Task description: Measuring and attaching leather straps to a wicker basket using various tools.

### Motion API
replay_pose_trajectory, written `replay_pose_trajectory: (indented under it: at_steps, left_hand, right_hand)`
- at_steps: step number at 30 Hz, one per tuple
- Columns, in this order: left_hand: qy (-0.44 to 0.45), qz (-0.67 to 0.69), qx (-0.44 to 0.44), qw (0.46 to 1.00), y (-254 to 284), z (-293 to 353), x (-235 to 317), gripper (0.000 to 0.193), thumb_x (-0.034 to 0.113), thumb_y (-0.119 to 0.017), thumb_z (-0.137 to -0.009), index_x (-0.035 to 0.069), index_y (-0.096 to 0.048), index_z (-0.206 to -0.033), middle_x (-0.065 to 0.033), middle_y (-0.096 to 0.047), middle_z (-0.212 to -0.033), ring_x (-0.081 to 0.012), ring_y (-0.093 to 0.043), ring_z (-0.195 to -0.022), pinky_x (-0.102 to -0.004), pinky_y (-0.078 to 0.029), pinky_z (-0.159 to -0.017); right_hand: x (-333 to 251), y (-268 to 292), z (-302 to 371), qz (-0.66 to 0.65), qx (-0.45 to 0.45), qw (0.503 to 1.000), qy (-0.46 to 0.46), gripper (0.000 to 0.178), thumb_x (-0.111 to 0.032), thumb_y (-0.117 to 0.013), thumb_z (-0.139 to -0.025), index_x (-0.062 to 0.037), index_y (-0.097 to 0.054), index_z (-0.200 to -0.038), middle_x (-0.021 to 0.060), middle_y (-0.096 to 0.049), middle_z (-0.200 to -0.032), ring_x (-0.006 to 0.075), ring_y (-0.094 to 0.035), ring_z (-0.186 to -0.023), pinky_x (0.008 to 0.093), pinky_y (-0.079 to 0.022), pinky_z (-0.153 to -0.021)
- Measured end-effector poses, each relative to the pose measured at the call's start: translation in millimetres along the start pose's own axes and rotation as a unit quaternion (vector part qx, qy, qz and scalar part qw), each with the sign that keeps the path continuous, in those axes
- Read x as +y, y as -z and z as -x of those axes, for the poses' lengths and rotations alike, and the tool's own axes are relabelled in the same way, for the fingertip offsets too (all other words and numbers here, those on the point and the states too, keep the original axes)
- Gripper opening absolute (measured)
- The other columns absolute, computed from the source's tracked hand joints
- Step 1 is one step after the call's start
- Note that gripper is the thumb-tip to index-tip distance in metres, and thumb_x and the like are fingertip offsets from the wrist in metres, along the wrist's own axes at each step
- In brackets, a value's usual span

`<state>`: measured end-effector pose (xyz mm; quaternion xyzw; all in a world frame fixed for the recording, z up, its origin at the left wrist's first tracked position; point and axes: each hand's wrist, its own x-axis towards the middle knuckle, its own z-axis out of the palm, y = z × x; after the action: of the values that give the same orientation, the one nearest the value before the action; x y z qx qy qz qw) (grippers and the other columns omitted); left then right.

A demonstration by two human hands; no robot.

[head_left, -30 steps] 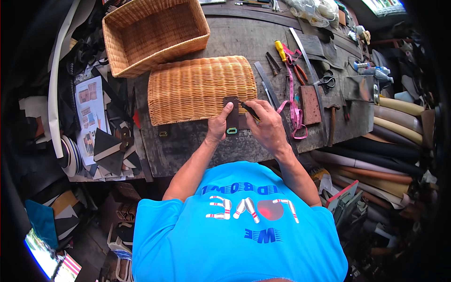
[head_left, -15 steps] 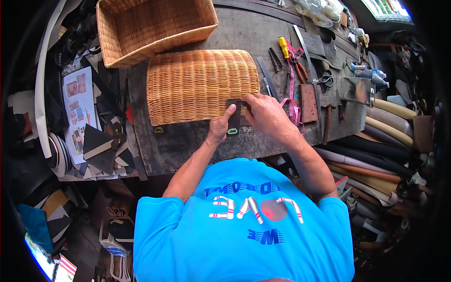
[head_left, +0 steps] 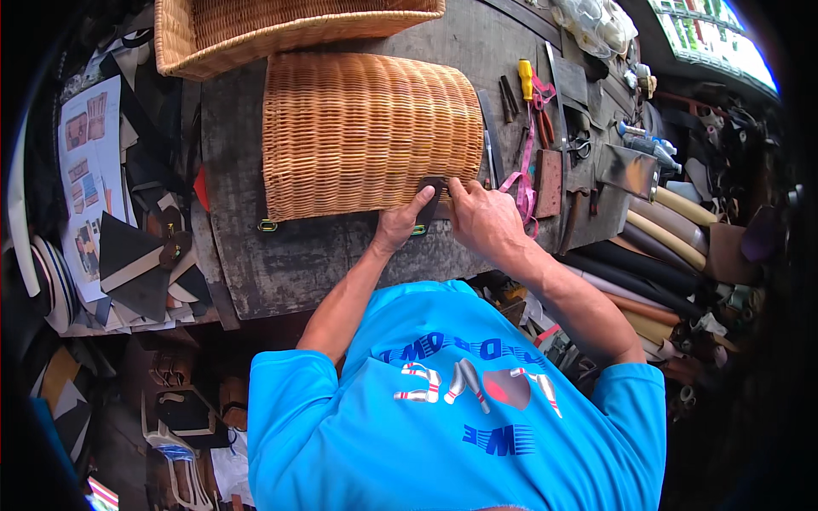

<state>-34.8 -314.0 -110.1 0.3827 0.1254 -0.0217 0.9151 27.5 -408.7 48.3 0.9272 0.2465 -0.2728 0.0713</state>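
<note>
A curved, tan wicker panel [head_left: 366,136] lies on the worktable with its lower edge toward me. At the right part of that edge, my left hand [head_left: 397,225] is closed on a dark strap [head_left: 433,192], thumb pressed on top. A greenish metal fitting [head_left: 417,230] shows just below the strap, partly covered by the hand. My right hand [head_left: 490,220] is beside it, fingers curled and pressed together against the wicker edge; whatever its fingertips grip is hidden. Another metal fitting [head_left: 268,226] sits at the panel's left corner.
An open wicker basket [head_left: 298,34] stands behind the panel. To the right lie a yellow-handled screwdriver [head_left: 526,78], pink tape [head_left: 526,175], a reddish-brown block [head_left: 550,183] and a long metal ruler [head_left: 557,111]. Printed sheets [head_left: 89,170] and leather scraps [head_left: 132,251] cover the left side.
The view has shifted, so the table and basket sit higher in the picture. Both hands stay at the panel's lower edge; the metal fitting at the strap shows less than before.
</note>
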Motion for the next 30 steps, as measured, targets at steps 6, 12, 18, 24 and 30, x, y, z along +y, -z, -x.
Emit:
replay_pose_trajectory:
  at_steps: [6,12,18,24,30]
  left_hand:
    - [-0.017,-0.005,0.033,0.999,4.2,-0.7,-15.4,0.030,0.010,-0.069,-0.092,-0.002,-0.062,-0.119,-0.0084,-0.066,-0.113,-0.0174,-0.062,-0.100,-0.0313,-0.051,-0.089]
    - [0.036,0.004,-0.010,0.999,11.3,-1.0,-18.7,0.036,0.006,-0.064,-0.094,-0.002,-0.057,-0.128,-0.0082,-0.061,-0.125,-0.0189,-0.056,-0.114,-0.0327,-0.042,-0.102]
    - [0.020,-0.077,-0.019,0.997,18.6,-1.3,-22.8,0.032,0.008,-0.064,-0.094,-0.002,-0.059,-0.124,-0.0077,-0.064,-0.120,-0.0186,-0.059,-0.107,-0.0325,-0.046,-0.096]
    - [0.028,-0.065,-0.001,0.997,16.7,0.8,-31.5,0.031,0.009,-0.064,-0.095,-0.003,-0.060,-0.123,-0.0082,-0.065,-0.117,-0.0177,-0.061,-0.104,-0.0317,-0.049,-0.093]
    - [0.034,-0.040,0.014,0.999,14.6,0.2,-26.6,0.029,0.009,-0.063,-0.095,-0.003,-0.060,-0.121,-0.0084,-0.066,-0.115,-0.0181,-0.062,-0.102,-0.0315,-0.050,-0.091]
  right_hand:
    - [-11.2,2.8,-15.2,-0.022,-0.052,0.996,-0.068,0.027,-0.015,-0.058,-0.087,-0.0011,-0.056,-0.110,0.0235,-0.065,-0.079,0.0406,-0.067,-0.070,0.0516,-0.053,-0.060]
    - [-9.6,11.2,-27.3,-0.135,-0.109,0.976,-0.133,0.037,-0.015,-0.055,-0.088,0.0011,-0.059,-0.122,0.0287,-0.067,-0.093,0.0427,-0.067,-0.086,0.0512,-0.053,-0.079]
    - [-15.1,10.0,-32.5,-0.225,-0.097,0.950,-0.194,0.041,-0.016,-0.053,-0.091,0.0062,-0.058,-0.125,0.0319,-0.065,-0.106,0.0406,-0.066,-0.102,0.0455,-0.051,-0.090]
    - [-13.0,-3.1,-35.4,-0.308,-0.094,0.912,-0.256,0.045,-0.016,-0.053,-0.091,0.0089,-0.055,-0.129,0.0276,-0.068,-0.107,0.0342,-0.068,-0.099,0.0400,-0.052,-0.086]
    - [-17.8,10.2,-44.0,-0.507,-0.120,0.770,-0.369,0.039,-0.018,-0.057,-0.094,0.0039,-0.060,-0.126,0.0043,-0.058,-0.074,0.0105,-0.052,-0.055,0.0262,-0.037,-0.047]
